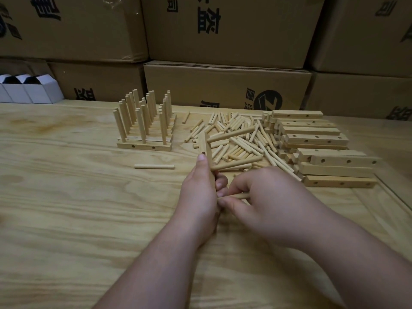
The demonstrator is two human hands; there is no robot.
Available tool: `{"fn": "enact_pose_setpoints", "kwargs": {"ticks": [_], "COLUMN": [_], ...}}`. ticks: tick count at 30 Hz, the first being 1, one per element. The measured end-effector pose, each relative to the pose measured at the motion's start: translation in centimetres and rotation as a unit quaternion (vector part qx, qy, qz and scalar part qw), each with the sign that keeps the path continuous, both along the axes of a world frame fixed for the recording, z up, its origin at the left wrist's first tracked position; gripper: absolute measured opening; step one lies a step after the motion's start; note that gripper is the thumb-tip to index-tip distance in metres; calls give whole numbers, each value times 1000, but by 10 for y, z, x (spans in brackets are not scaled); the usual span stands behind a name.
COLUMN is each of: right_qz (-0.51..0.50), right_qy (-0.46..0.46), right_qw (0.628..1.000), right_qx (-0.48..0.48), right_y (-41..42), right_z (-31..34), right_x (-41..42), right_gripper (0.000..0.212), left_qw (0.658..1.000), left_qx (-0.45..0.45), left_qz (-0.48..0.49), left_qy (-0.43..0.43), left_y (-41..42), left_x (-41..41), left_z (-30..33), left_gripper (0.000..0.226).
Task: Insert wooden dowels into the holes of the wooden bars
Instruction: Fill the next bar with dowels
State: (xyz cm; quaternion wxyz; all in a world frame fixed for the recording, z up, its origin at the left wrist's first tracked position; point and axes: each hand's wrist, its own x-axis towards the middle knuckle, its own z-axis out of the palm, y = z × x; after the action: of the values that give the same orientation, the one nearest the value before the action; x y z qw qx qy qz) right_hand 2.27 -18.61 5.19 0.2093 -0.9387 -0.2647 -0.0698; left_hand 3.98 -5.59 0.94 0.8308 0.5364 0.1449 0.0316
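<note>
Left hand grips a pale drilled wooden bar, upright, just before the loose dowel pile. Right hand pinches a pale round dowel, tip at the bar.

Stacked brown cardboard cartons (printed with black characters) wall off a pale plywood worktable; small white boxes sit at far left under dim light.

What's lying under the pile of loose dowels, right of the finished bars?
Around the loose dowels only the bare wooden tabletop shows. At its right edge the pile runs into the stack of drilled bars. Whatever lies beneath its middle is covered.
</note>
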Motion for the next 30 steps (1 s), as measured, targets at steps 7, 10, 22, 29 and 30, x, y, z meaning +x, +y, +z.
{"fn": "enact_pose_setpoints", "kwargs": {"ticks": [7, 10, 22, 29, 30], "right_qz": [-8, -16, -2, -30, -33], "right_qy": [105, 78, 67, 16, -1], "right_qw": [990, 995, 995, 998, 999], "right_qx": [96, 64, 68, 44, 28], "right_y": [-4, -1, 1, 8, 9], "right_z": [-6, -5, -9, -10, -9], "right_x": [5, 2, 3, -3, -4], "right_gripper": [11, 11, 13, 18, 19], "left_qw": [998, 999, 997, 999, 999], "left_qx": [-52, -28, -71, -34, -35], "left_qz": [-27, -14, -40, 7, 15], "left_qy": [0, 3, 8, 4, 7], "left_y": [0, 1, 4, 1, 1], "left_x": [-2, -2, -6, -5, -5], "left_z": [4, 3, 7, 5, 5], "left_gripper": [51, 51, 57, 58, 57]}}
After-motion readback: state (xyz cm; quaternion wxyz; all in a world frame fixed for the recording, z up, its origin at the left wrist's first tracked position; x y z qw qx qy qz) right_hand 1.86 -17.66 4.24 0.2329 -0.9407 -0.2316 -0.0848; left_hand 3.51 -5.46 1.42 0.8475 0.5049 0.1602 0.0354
